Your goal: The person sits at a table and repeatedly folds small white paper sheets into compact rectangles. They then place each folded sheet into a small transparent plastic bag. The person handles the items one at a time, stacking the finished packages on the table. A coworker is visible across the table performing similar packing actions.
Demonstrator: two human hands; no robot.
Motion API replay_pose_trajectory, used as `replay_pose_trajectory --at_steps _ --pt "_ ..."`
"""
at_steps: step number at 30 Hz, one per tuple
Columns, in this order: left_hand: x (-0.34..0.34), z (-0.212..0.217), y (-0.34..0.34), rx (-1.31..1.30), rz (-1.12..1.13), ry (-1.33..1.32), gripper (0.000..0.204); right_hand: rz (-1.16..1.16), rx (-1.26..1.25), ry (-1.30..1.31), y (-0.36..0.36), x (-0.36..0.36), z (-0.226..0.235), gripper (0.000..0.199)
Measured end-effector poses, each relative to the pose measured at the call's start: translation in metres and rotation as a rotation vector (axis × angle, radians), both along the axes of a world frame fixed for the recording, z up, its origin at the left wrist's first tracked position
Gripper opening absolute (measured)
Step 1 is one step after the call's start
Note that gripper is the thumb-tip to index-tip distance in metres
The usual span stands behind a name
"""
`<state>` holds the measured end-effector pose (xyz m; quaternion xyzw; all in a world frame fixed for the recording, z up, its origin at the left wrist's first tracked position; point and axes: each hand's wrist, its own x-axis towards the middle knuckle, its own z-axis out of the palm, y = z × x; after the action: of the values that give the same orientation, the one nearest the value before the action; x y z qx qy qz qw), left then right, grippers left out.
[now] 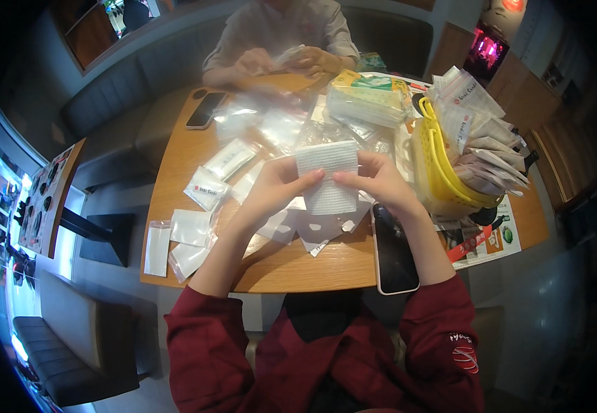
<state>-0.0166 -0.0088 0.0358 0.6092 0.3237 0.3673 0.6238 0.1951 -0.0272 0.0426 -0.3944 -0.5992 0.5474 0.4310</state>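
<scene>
A white, textured paper napkin (328, 196), folded into a rectangle, is held up above the near part of the table. My left hand (281, 184) grips its left edge, thumb on the front and fingers behind. From the right edge my right hand (386, 180) pinches it the same way. Beneath my hands lie white paper pieces (278, 226), partly hidden by my left forearm. To the left are small white packets (206, 190) and clear sleeves with white contents (192, 227). Loose clear plastic bags (271, 118) spread out beyond the napkin.
A yellow basket (443, 172) full of packets stands at the right, beside a plastic-wrapped napkin pack (367, 100). One phone (395, 251) lies by my right forearm, another phone (206, 110) at the far left. Across the wooden table (298, 279), a co-worker's hands (288, 62) handle something white.
</scene>
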Motion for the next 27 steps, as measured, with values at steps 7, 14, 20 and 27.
replay_pose_trajectory --at_steps 7,14,20,27 --pt "-0.004 -0.007 0.006 0.005 -0.057 0.160 0.041 -0.011 0.190 -0.015 0.008 0.006 -0.009 0.026" --pt "-0.003 -0.005 0.005 -0.266 -0.058 0.040 0.031 0.000 0.384 0.036 0.007 0.005 -0.008 0.021" --pt "-0.010 -0.009 0.009 -0.399 -0.157 -0.134 0.032 0.007 0.362 0.092 0.008 0.005 -0.012 0.019" --pt "-0.009 0.005 0.004 -0.346 -0.199 0.029 0.042 0.045 0.455 -0.164 0.007 0.006 -0.007 0.018"
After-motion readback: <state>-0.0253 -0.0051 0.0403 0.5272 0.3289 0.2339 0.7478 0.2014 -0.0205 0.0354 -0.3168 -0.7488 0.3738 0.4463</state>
